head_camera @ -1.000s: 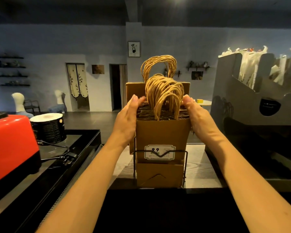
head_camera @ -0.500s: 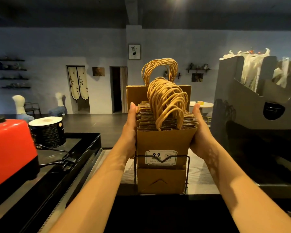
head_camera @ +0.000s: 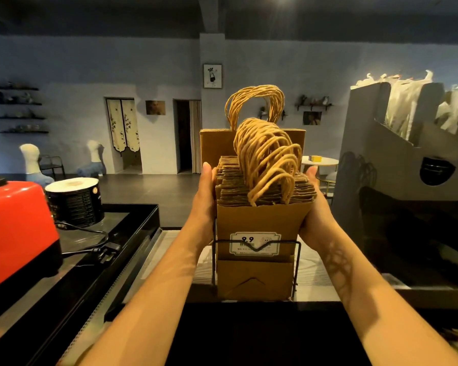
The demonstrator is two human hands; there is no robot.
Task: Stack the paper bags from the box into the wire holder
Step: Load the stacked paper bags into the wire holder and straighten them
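Bags (head_camera: 259,220) (label (head_camera: 255,243) "9.9") stand in holder (head_camera: 299,265), left hand (head_camera: 205,192) and right hand (head_camera: 315,211) pressing flat.

The only text I can read sits on a white label (head_camera: 255,243) stuck to the front of the nearest paper bag (head_camera: 259,220), below and between the spots where the left hand (head_camera: 206,192) and the right hand (head_camera: 315,207) press the sides of the stack. Its top line gives the number "9.9" in bold black. The smaller lines under it are too blurred for me to make out, and the front wire of the wire holder (head_camera: 298,260) crosses them. Well left of the grip, a black tub (head_camera: 74,204) carries a small round mark near its rim that I cannot read.
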